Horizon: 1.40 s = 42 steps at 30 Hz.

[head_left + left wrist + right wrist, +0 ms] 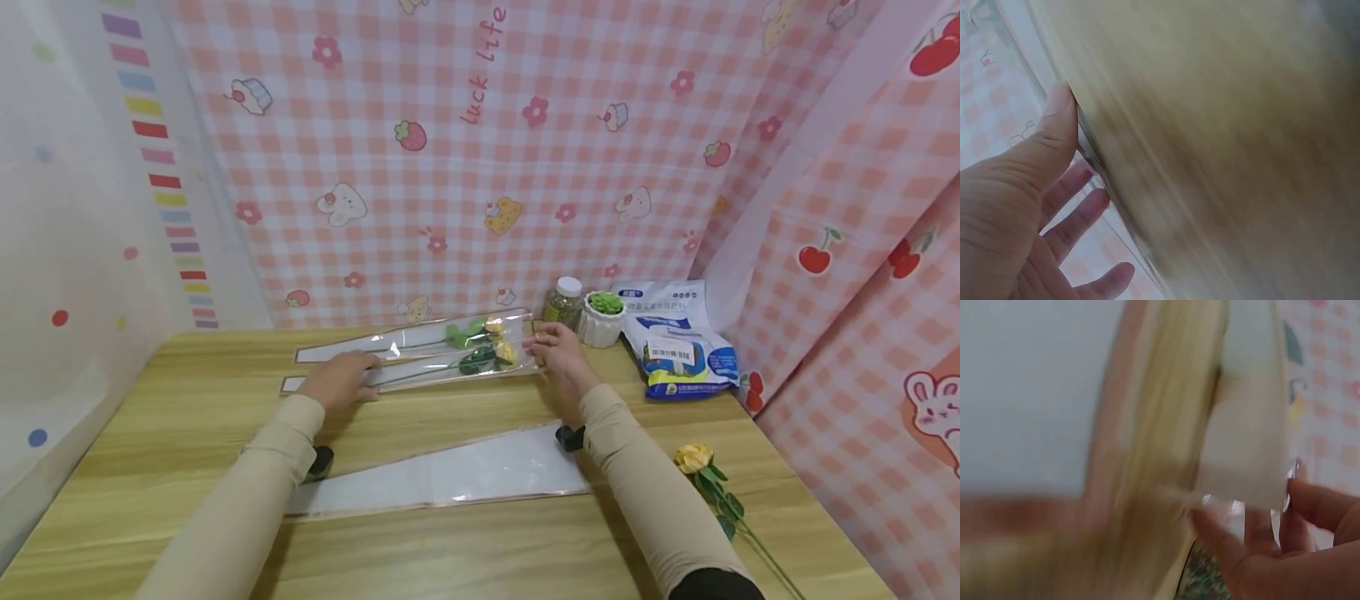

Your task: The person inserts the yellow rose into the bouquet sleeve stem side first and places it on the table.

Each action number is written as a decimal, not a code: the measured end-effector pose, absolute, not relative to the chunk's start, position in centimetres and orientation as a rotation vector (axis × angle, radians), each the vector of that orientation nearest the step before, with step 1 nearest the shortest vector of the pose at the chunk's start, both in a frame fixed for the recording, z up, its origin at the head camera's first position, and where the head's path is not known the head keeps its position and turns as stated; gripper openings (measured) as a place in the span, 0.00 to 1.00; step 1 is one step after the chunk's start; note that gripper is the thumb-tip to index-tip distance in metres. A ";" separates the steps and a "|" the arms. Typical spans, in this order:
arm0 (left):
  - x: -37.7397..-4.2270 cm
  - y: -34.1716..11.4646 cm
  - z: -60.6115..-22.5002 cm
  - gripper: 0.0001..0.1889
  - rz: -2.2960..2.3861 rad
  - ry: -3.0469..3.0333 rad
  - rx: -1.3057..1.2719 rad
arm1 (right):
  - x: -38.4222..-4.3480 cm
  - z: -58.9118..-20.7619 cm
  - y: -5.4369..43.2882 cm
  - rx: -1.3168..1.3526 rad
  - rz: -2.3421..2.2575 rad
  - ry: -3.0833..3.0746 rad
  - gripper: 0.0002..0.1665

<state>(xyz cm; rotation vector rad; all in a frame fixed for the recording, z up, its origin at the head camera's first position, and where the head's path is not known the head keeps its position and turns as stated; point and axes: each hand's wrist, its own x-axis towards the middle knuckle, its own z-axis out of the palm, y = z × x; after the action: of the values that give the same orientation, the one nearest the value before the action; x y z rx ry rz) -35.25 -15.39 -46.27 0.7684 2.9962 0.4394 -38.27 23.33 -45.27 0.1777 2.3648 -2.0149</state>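
Note:
Two long tapered clear flower sleeves with white backing lie side by side at the back of the table, each holding a yellow rose. My left hand pinches the edge of the nearer sleeve by its narrow end, thumb on one side and fingers on the other in the left wrist view. At the wide end, my right hand holds the corner of that same sleeve between thumb and fingers. The farther sleeve lies just behind it. Closer to me is a third sleeve, flat and without a flower, partly under my forearms.
A loose yellow rose lies at the right, its stem toward the front edge. Along the back right stand a jar with a white lid, a small potted succulent and blue-and-white packets. A checked cloth hangs behind the table.

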 end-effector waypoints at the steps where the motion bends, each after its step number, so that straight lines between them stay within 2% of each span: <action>1: -35.3 -15.5 -46.3 0.28 0.436 3.002 0.764 | -38.4 -45.4 23.4 0.179 -1.986 2.373 0.25; 10: -35.7 -16.4 -46.2 0.27 0.443 3.010 0.770 | -39.0 -46.2 23.9 0.176 -1.882 2.397 0.22; 24: -36.1 -17.1 -46.4 0.26 0.395 2.999 0.781 | -38.8 -45.2 24.2 0.199 -1.773 2.380 0.20; 34: -35.9 -17.6 -46.3 0.27 0.462 2.959 0.783 | -38.8 -45.3 24.7 0.160 -1.810 2.344 0.27; 42: -34.6 -17.5 -44.9 0.29 0.463 2.941 0.770 | -37.1 -44.4 26.0 -0.054 -1.812 2.468 0.30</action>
<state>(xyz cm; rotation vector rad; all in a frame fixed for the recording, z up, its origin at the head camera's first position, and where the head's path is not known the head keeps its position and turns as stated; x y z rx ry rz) -34.56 -17.51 -44.93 0.7700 2.9405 0.4625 -37.13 26.02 -44.43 -0.0541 2.4682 -1.8119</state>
